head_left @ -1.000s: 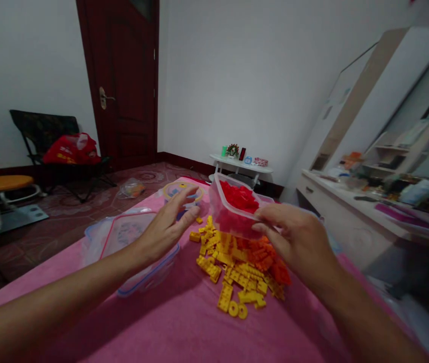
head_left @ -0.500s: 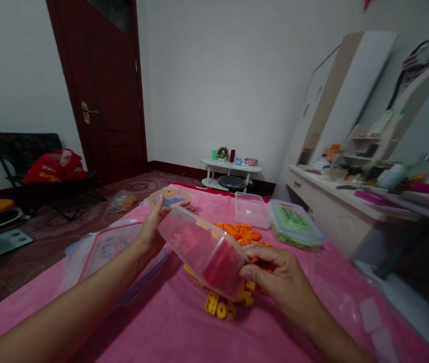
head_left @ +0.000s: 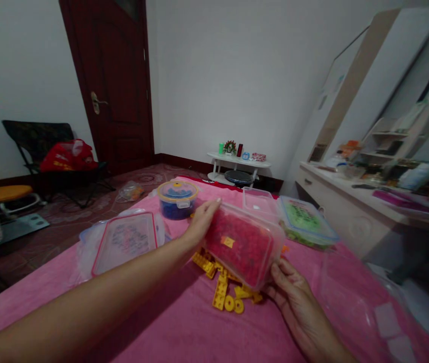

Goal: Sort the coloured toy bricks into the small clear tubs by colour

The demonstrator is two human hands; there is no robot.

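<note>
Between my two hands is a clear plastic container [head_left: 243, 247] full of red pieces, tilted so its broad side faces me; a small orange-yellow piece shows among the red. My left hand [head_left: 204, 222] grips its left end. My right hand [head_left: 290, 285] holds the lower right corner, thumb on the near side. Below and partly behind it, yellow toy building pieces [head_left: 220, 290] lie in a loose pile on the pink cloth [head_left: 161, 322]. A bit of orange shows past the container's right edge; the rest there is hidden.
On the left lie clear lids, one red-rimmed [head_left: 127, 239]. Behind stands a round tub [head_left: 177, 201] of blue pieces. At the back right are an open clear box [head_left: 258, 199] and a lidded box [head_left: 305, 222] with green contents. A dresser [head_left: 335, 201] borders the right side.
My left hand has come onto the container's left end, where it was apart before. The container has turned and shifted right, covering the orange pieces; the blue tub is now visible.
</note>
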